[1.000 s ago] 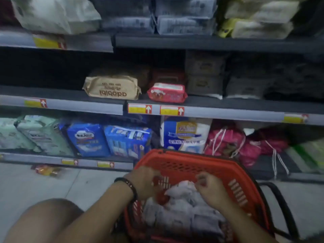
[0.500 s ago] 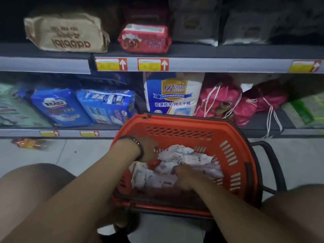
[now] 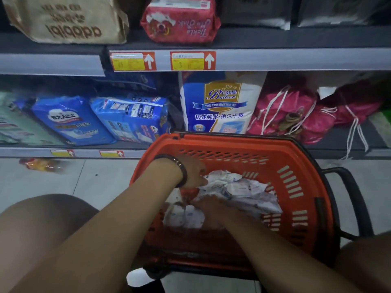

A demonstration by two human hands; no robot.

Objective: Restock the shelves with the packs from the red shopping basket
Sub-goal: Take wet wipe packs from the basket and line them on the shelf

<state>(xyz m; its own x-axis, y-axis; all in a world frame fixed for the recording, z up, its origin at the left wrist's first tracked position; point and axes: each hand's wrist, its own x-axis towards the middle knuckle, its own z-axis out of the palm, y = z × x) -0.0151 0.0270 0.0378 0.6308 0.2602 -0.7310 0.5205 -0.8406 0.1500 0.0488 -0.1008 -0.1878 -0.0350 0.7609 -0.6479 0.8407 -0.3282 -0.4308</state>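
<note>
The red shopping basket (image 3: 285, 166) stands on the floor in front of the bottom shelf (image 3: 127, 148). Inside it lie several white crinkled packs (image 3: 239, 189). My left hand (image 3: 193, 173), with a dark bracelet on the wrist, reaches into the basket's left side and touches the far edge of the packs. My right hand (image 3: 208, 206) is pushed in under the pile from the near side, fingers partly hidden by the packs. Both hands close on the white packs.
The bottom shelf holds blue packs (image 3: 74, 121), a white and blue Baileen pack (image 3: 222, 104) and pink drawstring bags (image 3: 296, 115). The shelf above carries a tan pack (image 3: 67, 20) and a red pack (image 3: 179, 20). An orange wrapper (image 3: 40, 164) lies on the tiled floor.
The view has dropped and closed in on the basket. My right hand has slid lower and under the packs; my left hand stays at the basket's left side.
</note>
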